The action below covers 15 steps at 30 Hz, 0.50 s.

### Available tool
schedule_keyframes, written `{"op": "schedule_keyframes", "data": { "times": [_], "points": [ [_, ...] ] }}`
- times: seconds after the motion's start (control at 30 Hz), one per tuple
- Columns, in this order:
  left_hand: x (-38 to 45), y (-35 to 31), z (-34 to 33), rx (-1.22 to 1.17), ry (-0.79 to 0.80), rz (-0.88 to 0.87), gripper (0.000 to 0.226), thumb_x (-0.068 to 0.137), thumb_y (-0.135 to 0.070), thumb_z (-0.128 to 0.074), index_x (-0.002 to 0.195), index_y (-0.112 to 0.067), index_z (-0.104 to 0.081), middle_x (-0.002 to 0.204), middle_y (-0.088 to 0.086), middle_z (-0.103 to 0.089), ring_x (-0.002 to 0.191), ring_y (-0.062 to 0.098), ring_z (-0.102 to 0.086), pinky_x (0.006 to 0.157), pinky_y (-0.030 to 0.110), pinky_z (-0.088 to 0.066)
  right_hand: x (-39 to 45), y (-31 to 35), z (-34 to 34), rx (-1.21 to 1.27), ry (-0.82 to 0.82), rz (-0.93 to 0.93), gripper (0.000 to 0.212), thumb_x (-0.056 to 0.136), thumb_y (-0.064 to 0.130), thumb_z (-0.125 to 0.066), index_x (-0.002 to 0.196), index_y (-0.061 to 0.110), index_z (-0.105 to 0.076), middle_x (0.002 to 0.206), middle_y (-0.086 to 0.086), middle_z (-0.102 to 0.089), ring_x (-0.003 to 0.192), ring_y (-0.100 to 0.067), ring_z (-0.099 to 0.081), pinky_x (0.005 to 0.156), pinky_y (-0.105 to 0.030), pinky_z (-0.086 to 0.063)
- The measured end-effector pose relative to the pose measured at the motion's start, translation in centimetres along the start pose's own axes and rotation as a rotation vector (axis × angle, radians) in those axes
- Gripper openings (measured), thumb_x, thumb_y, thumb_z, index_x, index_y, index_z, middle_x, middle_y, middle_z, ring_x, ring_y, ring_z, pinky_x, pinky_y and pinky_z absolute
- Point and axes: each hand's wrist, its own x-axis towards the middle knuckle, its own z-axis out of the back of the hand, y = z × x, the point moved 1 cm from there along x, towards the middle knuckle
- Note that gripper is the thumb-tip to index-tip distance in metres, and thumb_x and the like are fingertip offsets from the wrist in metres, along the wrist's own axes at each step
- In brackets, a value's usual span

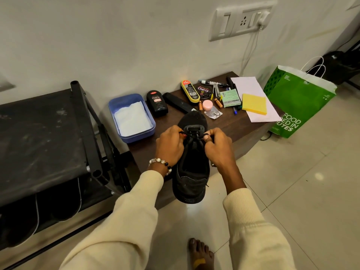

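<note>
Centrally in the frame, a black shoe (191, 172) is positioned on a brown table (233, 129). The toe is directed toward the wall at the top of the frame, and the heel projects past the table's near edge toward the bottom of the frame. The lace (192, 135) is crossed over the eyelets close to the toe.

The lace is pinched on its left side by the left hand (171, 146), with fingers and thumb curled around it. The lace is likewise pinched on its right side by the right hand (216, 148). Both hands are held against the sides of the shoe's upper. A beaded bracelet (160, 162) is worn on the left wrist.

Left of the shoe, a blue tub (136, 137) lined with white material is placed on the table. A black bottle (157, 103) is set upright just right of the tub. Toward the upper right of the shoe, a tin (203, 91), a yellow pad (254, 103) and a white sheet (247, 84) are laid out, the pad resting on the sheet.

A green bag (300, 102) is stood on the floor at the right of the table. A dark rack (39, 133) is located at the left of the frame.
</note>
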Motion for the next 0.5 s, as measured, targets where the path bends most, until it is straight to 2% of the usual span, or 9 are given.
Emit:
{"op": "schedule_keyframes", "data": {
  "times": [0.13,0.27,0.4,0.5],
  "points": [
    [0.0,-0.3,0.0,0.026,0.014,-0.011,0.020,0.097,-0.011,-0.044,0.115,-0.006,-0.054,0.113,0.011,-0.060,0.103,0.027,-0.056,0.075,0.028,-0.032,0.0,-0.2,0.1,0.043,-0.009,0.003,0.013,0.094,0.007,-0.047,0.098,0.016,-0.054,0.096,-0.001,-0.058,0.087,-0.013,-0.056,0.077,-0.033,-0.050],
    [0.1,0.3,0.4,-0.163,0.006,0.037,0.014,0.094,-0.018,-0.057,0.105,-0.011,-0.061,0.098,0.007,-0.066,0.090,0.022,-0.060,0.073,0.028,-0.040,0.5,-0.9,1.0,0.324,-0.018,-0.116,0.022,0.088,0.007,-0.061,0.090,0.026,-0.052,0.095,-0.004,-0.065,0.089,-0.018,-0.066,0.082,-0.039,-0.056],
    [0.4,0.9,1.1,-0.338,0.064,0.155,0.010,0.086,-0.023,-0.071,0.091,-0.014,-0.070,0.084,0.000,-0.068,0.083,0.018,-0.065,0.076,0.029,-0.051,0.3,-1.2,2.2,0.183,0.082,-0.152,0.007,0.083,0.009,-0.069,0.082,0.013,-0.063,0.083,-0.008,-0.069,0.077,-0.023,-0.070,0.071,-0.048,-0.058],
    [0.5,0.9,2.0,-0.398,0.176,0.191,0.009,0.083,-0.022,-0.074,0.088,-0.015,-0.074,0.089,0.001,-0.070,0.089,0.017,-0.065,0.086,0.034,-0.052,0.0,-0.6,2.5,0.185,0.144,-0.085,0.012,0.084,0.001,-0.065,0.083,0.012,-0.070,0.083,-0.008,-0.070,0.082,-0.023,-0.069,0.073,-0.036,-0.059]
  ]
}}
